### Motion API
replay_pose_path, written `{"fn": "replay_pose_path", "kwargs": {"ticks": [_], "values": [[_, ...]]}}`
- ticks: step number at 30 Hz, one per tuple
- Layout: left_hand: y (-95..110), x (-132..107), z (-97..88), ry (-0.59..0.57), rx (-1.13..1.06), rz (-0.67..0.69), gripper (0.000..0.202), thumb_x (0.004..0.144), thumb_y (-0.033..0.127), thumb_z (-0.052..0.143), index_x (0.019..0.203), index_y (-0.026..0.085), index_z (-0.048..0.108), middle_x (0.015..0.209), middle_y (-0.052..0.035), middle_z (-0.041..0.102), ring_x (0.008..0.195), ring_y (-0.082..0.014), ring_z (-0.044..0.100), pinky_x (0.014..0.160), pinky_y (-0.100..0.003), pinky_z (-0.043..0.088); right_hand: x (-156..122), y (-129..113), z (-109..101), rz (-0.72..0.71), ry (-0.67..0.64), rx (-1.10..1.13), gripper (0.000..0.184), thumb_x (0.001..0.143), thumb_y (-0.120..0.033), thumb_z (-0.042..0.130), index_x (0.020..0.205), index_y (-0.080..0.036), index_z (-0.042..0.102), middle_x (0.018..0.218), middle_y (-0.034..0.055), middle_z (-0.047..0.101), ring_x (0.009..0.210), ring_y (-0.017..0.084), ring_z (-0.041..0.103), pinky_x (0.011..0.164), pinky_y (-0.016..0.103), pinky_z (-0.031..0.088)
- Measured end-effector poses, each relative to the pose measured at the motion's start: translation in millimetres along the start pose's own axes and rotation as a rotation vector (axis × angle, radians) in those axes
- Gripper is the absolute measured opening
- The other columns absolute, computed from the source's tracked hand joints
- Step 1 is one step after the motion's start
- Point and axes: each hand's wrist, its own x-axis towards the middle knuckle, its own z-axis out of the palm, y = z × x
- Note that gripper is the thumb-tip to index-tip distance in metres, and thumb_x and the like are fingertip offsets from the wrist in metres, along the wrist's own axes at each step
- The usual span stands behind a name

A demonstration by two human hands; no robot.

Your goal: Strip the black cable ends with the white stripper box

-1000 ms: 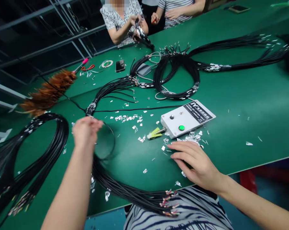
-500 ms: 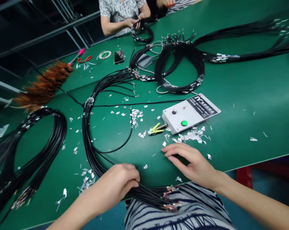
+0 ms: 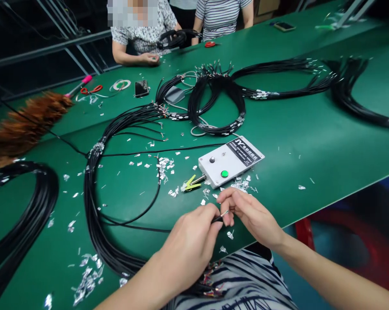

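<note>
My left hand (image 3: pixel 196 230) is closed around the end of a black cable (image 3: pixel 217 218), whose stripped wire tip points to the right. The curled fingers of my right hand (image 3: pixel 246 213) meet that bare tip. From my left hand the cable (image 3: pixel 146 228) runs back left to a big looped bundle of black cables (image 3: pixel 91 215). More stripped cable ends with coloured wires (image 3: pixel 212 290) lie at my lap, partly hidden by my left forearm. Just beyond my hands is a grey control box (image 3: pixel 218 163) with a green button and a yellow clip (image 3: pixel 192 184) at its front.
Silvery foil scraps (image 3: pixel 87 280) litter the green table (image 3: pixel 310 146). Further cable coils (image 3: pixel 215 103) lie behind the box, and another bundle (image 3: pixel 46 202) at left. A feather duster (image 3: pixel 29 122), red-handled scissors (image 3: pixel 91 89), tape roll (image 3: pixel 121 85) and phone (image 3: pixel 141 88) sit at the far-left side. Co-workers (image 3: pixel 143 38) are across the table.
My left hand has moved up and right, from the bundle near my lap, bringing one cable end up. My right hand has curled in to meet its tip. The view has shifted.
</note>
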Motion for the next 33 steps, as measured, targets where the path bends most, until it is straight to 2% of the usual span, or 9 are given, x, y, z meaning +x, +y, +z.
{"fn": "replay_pose_path", "kwargs": {"ticks": [5, 7, 10, 14, 17, 22, 28, 33], "values": [[-14, -8, 3.4, 0.11, -0.354, -0.177, 0.021, 0.096, 0.033, 0.047, 0.086, 0.019, 0.059, 0.065, 0.0031, 0.049, 0.058, -0.0115, 0.042, 0.055, -0.024, 0.034, 4, 2, 1, 0.02, -0.02, -0.064, 0.038, 0.092, -0.056, 0.055, 0.091, -0.018, 0.061, 0.063, -0.0015, 0.061, 0.056, 0.01, 0.051, 0.056, 0.023, 0.039], [-20, -12, 6.6, 0.171, -0.512, -0.255, 0.021, 0.092, 0.036, 0.053, 0.084, 0.018, 0.06, 0.061, 0.0042, 0.046, 0.055, -0.0104, 0.039, 0.05, -0.022, 0.031, 7, 5, 4, 0.047, -0.051, -0.103, 0.037, 0.091, -0.054, 0.057, 0.089, -0.017, 0.062, 0.065, -0.001, 0.061, 0.056, 0.01, 0.05, 0.056, 0.024, 0.039], [-23, -13, 11.4, 0.26, -0.64, -0.301, 0.022, 0.086, 0.037, 0.06, 0.08, 0.017, 0.06, 0.058, 0.0045, 0.046, 0.051, -0.0091, 0.037, 0.047, -0.021, 0.03, 12, 9, 12, 0.077, -0.071, -0.127, 0.035, 0.085, -0.052, 0.065, 0.085, -0.017, 0.064, 0.067, -0.0012, 0.061, 0.055, 0.009, 0.048, 0.056, 0.024, 0.039], [-21, -12, 14.1, 0.341, -0.689, -0.292, 0.026, 0.083, 0.04, 0.065, 0.074, 0.016, 0.057, 0.056, 0.0046, 0.046, 0.049, -0.0083, 0.037, 0.045, -0.02, 0.029, 15, 8, 21, 0.113, 0.001, -0.112, 0.033, 0.073, -0.048, 0.077, 0.074, -0.017, 0.064, 0.065, -0.0023, 0.06, 0.053, 0.007, 0.045, 0.053, 0.023, 0.037], [-21, -13, 15.1, 0.359, -0.694, -0.277, 0.029, 0.083, 0.042, 0.065, 0.073, 0.016, 0.058, 0.056, 0.0041, 0.047, 0.05, -0.0082, 0.038, 0.045, -0.02, 0.029, 16, 8, 26, 0.126, 0.058, -0.084, 0.034, 0.068, -0.047, 0.081, 0.072, -0.017, 0.064, 0.062, -0.0031, 0.059, 0.051, 0.007, 0.043, 0.05, 0.022, 0.036], [-25, -18, 21.6, 0.403, -0.732, -0.297, 0.036, 0.085, 0.051, 0.062, 0.077, 0.016, 0.056, 0.054, 0.0042, 0.048, 0.048, -0.0075, 0.036, 0.044, -0.019, 0.026, 18, 16, 35, 0.105, 0.1, -0.035, 0.032, 0.07, -0.046, 0.079, 0.074, -0.017, 0.067, 0.062, -0.0027, 0.06, 0.05, 0.006, 0.042, 0.049, 0.022, 0.034], [-27, -21, 29.5, 0.552, -0.812, -0.311, 0.042, 0.085, 0.052, 0.064, 0.106, 0.019, 0.049, 0.053, 0.006, 0.051, 0.047, -0.0088, 0.037, 0.044, -0.018, 0.027, 17, 30, 43, 0.065, 0.128, -0.033, 0.029, 0.072, -0.044, 0.078, 0.072, -0.017, 0.067, 0.066, -0.0015, 0.062, 0.052, 0.007, 0.043, 0.049, 0.022, 0.034], [-30, -22, 28.9, 0.528, -0.822, -0.29, 0.044, 0.087, 0.049, 0.062, 0.114, 0.018, 0.046, 0.054, 0.0057, 0.052, 0.049, -0.0097, 0.038, 0.045, -0.019, 0.03, 18, 26, 39, 0.08, 0.1, -0.066, 0.033, 0.073, -0.048, 0.077, 0.079, -0.018, 0.068, 0.067, -0.0016, 0.06, 0.054, 0.008, 0.045, 0.051, 0.023, 0.037]]}}
